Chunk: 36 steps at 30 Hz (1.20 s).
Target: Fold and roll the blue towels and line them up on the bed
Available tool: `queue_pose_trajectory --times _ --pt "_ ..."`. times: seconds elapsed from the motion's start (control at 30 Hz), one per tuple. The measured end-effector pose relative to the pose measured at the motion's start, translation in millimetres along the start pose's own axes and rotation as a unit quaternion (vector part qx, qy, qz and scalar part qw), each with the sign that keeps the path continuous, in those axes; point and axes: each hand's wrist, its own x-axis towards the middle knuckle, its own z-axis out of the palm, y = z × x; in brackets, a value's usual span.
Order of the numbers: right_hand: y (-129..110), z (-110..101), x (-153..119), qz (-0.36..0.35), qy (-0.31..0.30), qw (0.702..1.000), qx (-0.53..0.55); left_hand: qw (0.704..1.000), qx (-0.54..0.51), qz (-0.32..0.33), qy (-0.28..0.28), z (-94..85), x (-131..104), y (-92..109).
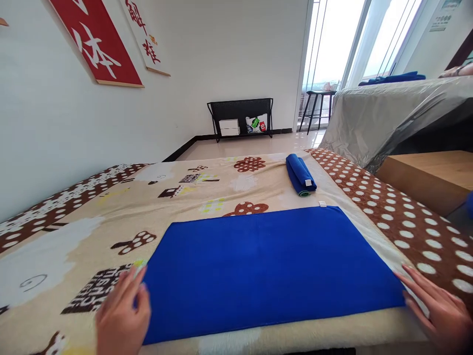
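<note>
A blue towel [266, 266] lies flat on the patterned blanket in front of me, its long near edge close to the blanket's front edge. My left hand [123, 310] is open at the towel's left edge, with its fingers stretched forward and slightly blurred. Beside the near right corner is my right hand [436, 303], also open, its fingers extended and apart around that corner; whether they press on the cloth I cannot tell. Beyond the towel's far right corner sits a rolled blue towel [300, 173] with a white tag and a green-edged end.
The cream blanket [207, 190] has brown dotted borders. To the right stand a wooden box-like piece [428, 172] and a grey-covered surface [391, 103] bearing blue cloth [397, 78] and another person's hand [458, 70]. A black rack [240, 111] stands by the wall, a stool [314, 106] near the window.
</note>
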Motion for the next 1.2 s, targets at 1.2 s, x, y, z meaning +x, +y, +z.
queue_pose_trajectory --times 1.2 --pt "-283.2 2.1 11.0 -0.237 0.138 0.919 0.282 0.885 -0.323 -0.052 -0.332 190.5 199.7 206.5"
